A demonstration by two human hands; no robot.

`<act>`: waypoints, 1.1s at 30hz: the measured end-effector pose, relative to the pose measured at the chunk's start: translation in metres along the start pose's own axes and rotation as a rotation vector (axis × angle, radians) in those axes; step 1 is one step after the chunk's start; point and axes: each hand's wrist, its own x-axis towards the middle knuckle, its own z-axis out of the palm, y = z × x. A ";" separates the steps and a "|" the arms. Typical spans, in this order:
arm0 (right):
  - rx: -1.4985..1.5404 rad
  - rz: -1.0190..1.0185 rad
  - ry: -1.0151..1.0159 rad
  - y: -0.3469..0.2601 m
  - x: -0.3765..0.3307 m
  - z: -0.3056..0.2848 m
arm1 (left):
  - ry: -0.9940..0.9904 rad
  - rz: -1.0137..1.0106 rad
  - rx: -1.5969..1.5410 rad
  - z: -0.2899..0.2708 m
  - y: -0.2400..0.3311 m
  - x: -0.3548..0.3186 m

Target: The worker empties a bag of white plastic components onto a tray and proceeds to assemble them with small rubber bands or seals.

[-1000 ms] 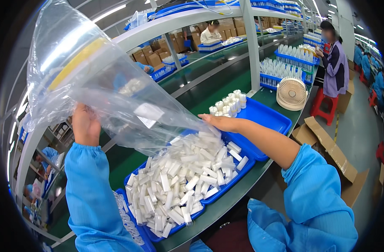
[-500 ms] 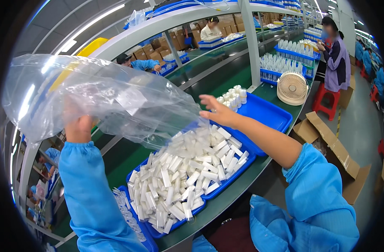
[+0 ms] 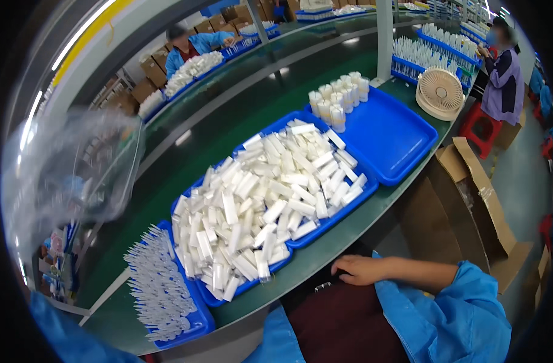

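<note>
Since the clear plastic bag [image 3: 74, 163] has swung off left of the heaped blue trays [image 3: 349, 210], clear-wrapped white pcs [image 3: 276, 181] in them lie uncovered & reachable; R hand [image 3: 358, 270] nearside of trays, fingers loosely curled, nothing visibly pinched; L hand hidden, can't tell its fingers

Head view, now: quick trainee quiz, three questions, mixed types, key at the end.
1. True or false: the right hand is apart from the clear bag.
2. What colour is the round fan? A) red B) beige C) green
3. Fill in: in the picture, the white cylinders stand to the ____ of the heap of white pieces.

Key: 1 true; 2 B; 3 right.
</note>
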 end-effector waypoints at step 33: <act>-0.419 0.125 0.894 -0.067 0.017 -0.143 | -0.516 -0.479 -0.383 0.165 0.103 -0.208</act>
